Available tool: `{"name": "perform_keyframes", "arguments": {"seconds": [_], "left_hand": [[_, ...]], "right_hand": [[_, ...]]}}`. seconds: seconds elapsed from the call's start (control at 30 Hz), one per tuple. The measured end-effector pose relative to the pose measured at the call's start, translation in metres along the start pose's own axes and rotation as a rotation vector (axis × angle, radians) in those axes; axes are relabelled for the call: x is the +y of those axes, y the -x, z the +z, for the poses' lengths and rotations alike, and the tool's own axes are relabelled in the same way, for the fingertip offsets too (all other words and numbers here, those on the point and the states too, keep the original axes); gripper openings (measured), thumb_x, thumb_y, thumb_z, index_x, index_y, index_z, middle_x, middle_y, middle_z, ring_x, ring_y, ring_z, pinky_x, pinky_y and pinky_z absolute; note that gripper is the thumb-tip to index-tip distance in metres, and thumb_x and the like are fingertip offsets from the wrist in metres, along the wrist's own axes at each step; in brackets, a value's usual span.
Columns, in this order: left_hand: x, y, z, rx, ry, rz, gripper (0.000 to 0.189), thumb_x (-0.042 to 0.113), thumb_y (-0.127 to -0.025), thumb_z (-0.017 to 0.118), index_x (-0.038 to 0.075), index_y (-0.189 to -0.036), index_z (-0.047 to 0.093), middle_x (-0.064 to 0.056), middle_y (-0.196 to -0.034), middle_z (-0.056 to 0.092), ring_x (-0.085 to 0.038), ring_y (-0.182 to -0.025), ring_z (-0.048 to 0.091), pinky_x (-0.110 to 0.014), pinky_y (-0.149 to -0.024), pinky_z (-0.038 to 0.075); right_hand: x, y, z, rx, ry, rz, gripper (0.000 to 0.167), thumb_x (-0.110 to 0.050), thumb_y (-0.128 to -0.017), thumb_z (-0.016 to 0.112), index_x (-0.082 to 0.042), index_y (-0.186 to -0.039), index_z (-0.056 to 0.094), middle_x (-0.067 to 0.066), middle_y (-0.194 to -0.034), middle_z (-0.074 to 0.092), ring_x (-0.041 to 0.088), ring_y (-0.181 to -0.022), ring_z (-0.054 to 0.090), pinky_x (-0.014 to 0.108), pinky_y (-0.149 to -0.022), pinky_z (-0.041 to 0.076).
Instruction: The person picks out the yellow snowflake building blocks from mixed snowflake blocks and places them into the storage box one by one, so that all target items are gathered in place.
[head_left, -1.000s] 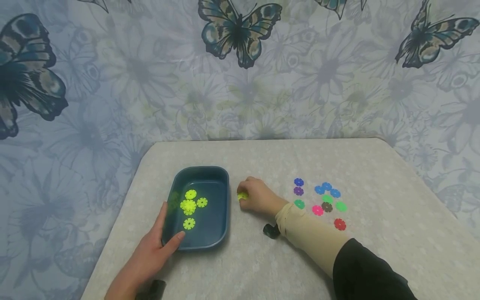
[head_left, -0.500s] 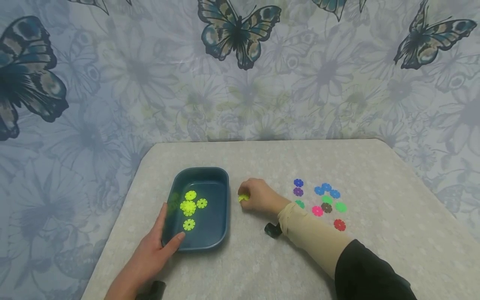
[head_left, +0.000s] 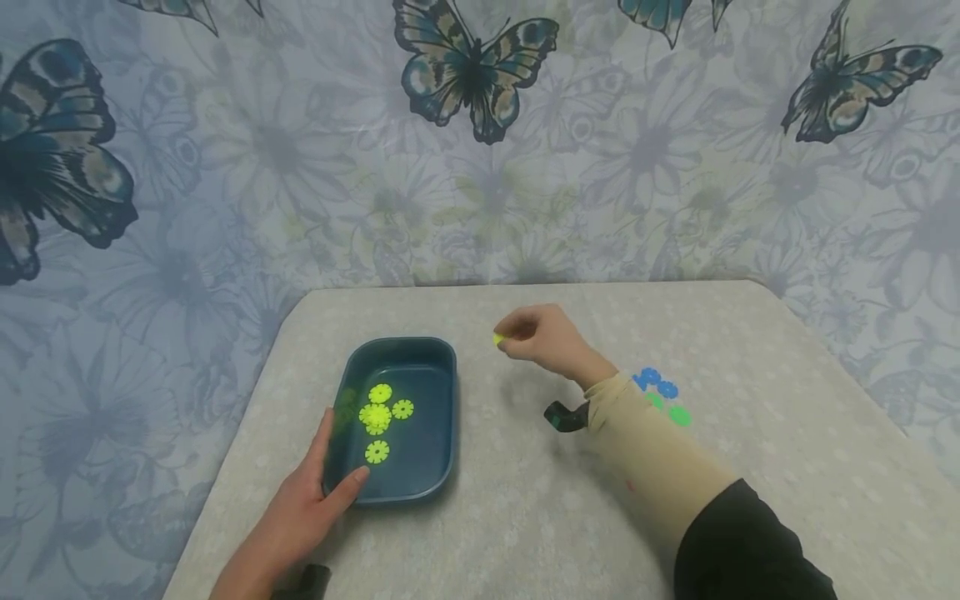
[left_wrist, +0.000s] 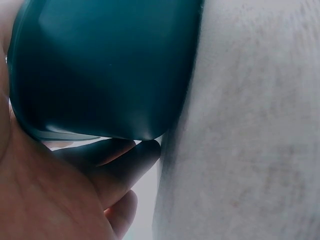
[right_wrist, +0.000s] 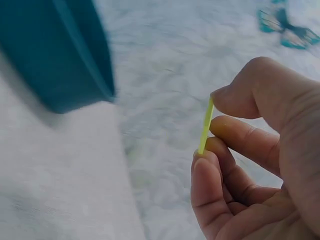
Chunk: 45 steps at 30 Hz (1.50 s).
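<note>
A dark blue tray (head_left: 455, 400) stands left of the table's middle; several yellow flower-shaped discs (head_left: 377, 452) lie inside. My left hand (head_left: 296, 508) holds its near left corner, thumb over the rim and fingers along the outer wall. In the left wrist view, those fingers sit against the tray (left_wrist: 110, 65) close to the table. To the right of the tray, my right hand (head_left: 553, 340) is raised above the tabletop. Its thumb and fingers pinch a thin yellow disc (right_wrist: 205, 127), seen edge-on in the right wrist view.
Blue flower-shaped discs (head_left: 650, 375) and green ones (head_left: 679, 416) lie on the pale tablecloth (head_left: 487, 533), right of the right forearm. The beige sleeve (head_left: 652, 458) covers part of that area. Behind the table hangs a butterfly-patterned cloth (head_left: 480, 208).
My right hand has risen from the tabletop with the yellow disc, moving up and slightly right. Its forearm now hides several coloured discs seen before. The left hand and tray stay put.
</note>
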<state>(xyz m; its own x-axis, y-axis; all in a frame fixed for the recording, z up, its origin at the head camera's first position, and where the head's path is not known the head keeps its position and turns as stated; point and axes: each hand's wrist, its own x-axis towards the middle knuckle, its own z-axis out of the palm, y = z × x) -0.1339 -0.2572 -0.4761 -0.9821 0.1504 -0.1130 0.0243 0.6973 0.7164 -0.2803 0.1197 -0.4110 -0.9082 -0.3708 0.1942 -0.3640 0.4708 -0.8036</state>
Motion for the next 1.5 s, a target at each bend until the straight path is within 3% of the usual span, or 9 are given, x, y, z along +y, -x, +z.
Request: {"name": "perform_keyframes", "arguments": {"seconds": [0.23, 0.5, 0.83, 1.0, 1.17, 1.3, 1.5], "left_hand": [[-0.001, 0.001, -0.001, 0.001, -0.009, -0.003, 0.103, 0.060, -0.100, 0.056, 0.024, -0.165, -0.016, -0.020, -0.172, 0.005, -0.051, -0.154, 0.016, -0.073, -0.117, 0.022], [-0.001, 0.000, 0.000, 0.006, -0.014, 0.001, 0.103, 0.061, -0.100, 0.057, 0.024, -0.165, -0.015, -0.022, -0.172, 0.006, -0.051, -0.154, 0.017, -0.073, -0.117, 0.022], [-0.001, 0.001, -0.002, 0.014, -0.011, -0.008, 0.105, 0.061, -0.099, 0.058, 0.021, -0.166, -0.012, -0.019, -0.173, 0.004, -0.047, -0.156, 0.014, -0.070, -0.120, 0.021], [0.002, 0.002, -0.001, 0.014, 0.002, -0.013, 0.104, 0.062, -0.099, 0.057, 0.021, -0.166, -0.011, -0.018, -0.173, 0.004, -0.045, -0.157, 0.012, -0.067, -0.121, 0.019], [-0.003, 0.002, 0.004, 0.001, 0.018, 0.008, 0.099, 0.060, -0.101, 0.054, 0.022, -0.166, -0.011, -0.016, -0.173, 0.004, -0.043, -0.157, 0.013, -0.067, -0.121, 0.021], [-0.005, 0.000, 0.004, 0.002, 0.029, 0.027, 0.098, 0.060, -0.102, 0.054, 0.023, -0.166, -0.010, -0.015, -0.173, 0.005, -0.042, -0.157, 0.014, -0.067, -0.121, 0.023], [-0.009, 0.000, -0.003, 0.015, 0.017, 0.074, 0.096, 0.055, -0.103, 0.055, 0.020, -0.166, -0.009, -0.017, -0.173, 0.007, -0.043, -0.157, 0.016, -0.068, -0.119, 0.024]], "right_hand": [[-0.003, 0.002, -0.025, 0.062, -0.136, 0.059, 0.022, -0.023, -0.093, 0.076, -0.014, -0.113, 0.078, 0.002, -0.116, 0.074, 0.022, -0.108, 0.069, 0.044, -0.094, 0.057], [-0.004, -0.005, -0.013, 0.049, -0.166, 0.020, 0.021, -0.019, -0.091, 0.077, -0.011, -0.110, 0.079, 0.003, -0.113, 0.076, 0.022, -0.103, 0.071, 0.041, -0.090, 0.058], [-0.067, -0.046, 0.029, -0.070, -0.162, -0.043, 0.020, -0.024, -0.093, 0.075, -0.019, -0.112, 0.078, -0.001, -0.114, 0.074, 0.018, -0.108, 0.068, 0.040, -0.092, 0.058], [-0.091, -0.065, 0.068, -0.143, -0.128, -0.094, 0.021, -0.021, -0.092, 0.076, -0.016, -0.113, 0.078, -0.002, -0.109, 0.075, 0.015, -0.102, 0.069, 0.034, -0.088, 0.059], [-0.094, -0.074, 0.107, -0.233, -0.148, -0.083, 0.021, -0.020, -0.093, 0.076, -0.017, -0.114, 0.079, -0.004, -0.108, 0.076, 0.012, -0.102, 0.069, 0.030, -0.087, 0.058], [-0.096, -0.079, 0.124, -0.243, -0.157, -0.086, 0.021, -0.018, -0.094, 0.076, -0.015, -0.114, 0.079, -0.002, -0.109, 0.076, 0.014, -0.102, 0.069, 0.031, -0.086, 0.059], [-0.082, -0.082, 0.151, -0.320, 0.049, -0.084, 0.022, -0.021, -0.094, 0.075, -0.014, -0.114, 0.079, -0.003, -0.107, 0.076, 0.010, -0.098, 0.068, 0.024, -0.081, 0.058]]}}
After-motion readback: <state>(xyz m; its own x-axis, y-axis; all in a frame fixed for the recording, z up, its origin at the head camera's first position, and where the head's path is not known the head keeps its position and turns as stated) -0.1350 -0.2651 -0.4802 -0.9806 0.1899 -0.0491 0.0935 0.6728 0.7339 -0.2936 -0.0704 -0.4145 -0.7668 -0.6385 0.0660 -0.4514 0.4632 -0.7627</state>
